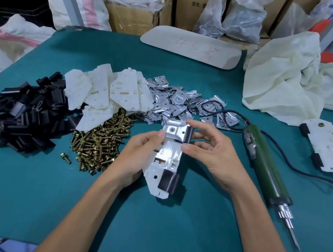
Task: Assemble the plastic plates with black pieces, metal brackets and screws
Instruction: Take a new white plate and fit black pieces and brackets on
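I hold a white plastic plate (pixel 162 166) above the green table, between both hands. My left hand (pixel 138 155) grips its left side, thumb on a metal bracket (pixel 174 131) lying on the plate's far end. My right hand (pixel 210 150) pinches a black piece (pixel 188 136) at the plate's far right corner. A second black piece (pixel 168 182) sits on the plate's near end. Behind lie heaps of black pieces (pixel 26 112), white plates (pixel 112 92), metal brackets (pixel 174 102) and brass screws (pixel 101 142).
A green electric screwdriver (pixel 267 166) lies to the right with its bit toward me and its black cable looping over the brackets. Finished plates (pixel 330 149) sit at the right edge below a cream cloth bag (pixel 288 76). A pale board (pixel 191 47), sacks and cartons stand behind.
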